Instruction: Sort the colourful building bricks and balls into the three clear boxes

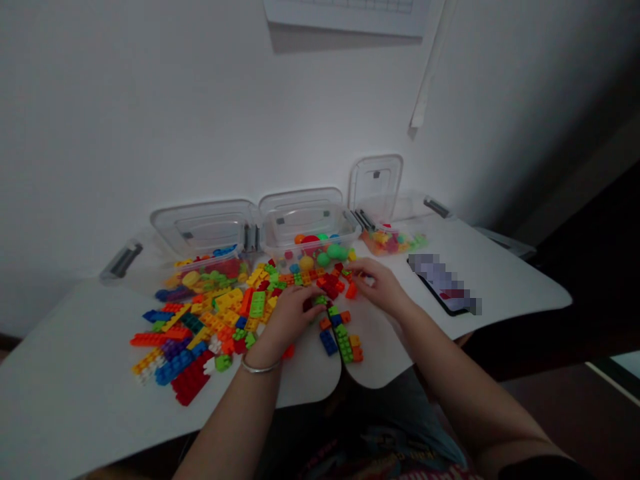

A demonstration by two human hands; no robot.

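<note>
My left hand (294, 312) is curved over the table, with its thumb and forefinger closed around a small green building brick (321, 300). Just below it lie a blue brick (329, 343), a long green brick (344, 343) and orange bricks (355, 348), close together. My right hand (376, 283) reaches in from the right, fingers bent and slightly apart, its fingertips by the red bricks (329, 285). An orange-red brick (351, 291) lies under that hand. A large pile of mixed bricks (225, 310) spreads to the left of my left hand.
Three clear plastic boxes with raised lids stand against the wall: a left box (165, 267) with bricks, a middle box (270, 243) with balls, and a right box (367, 240) with small coloured pieces. A phone (443, 287) lies at the right on the white table (505, 280).
</note>
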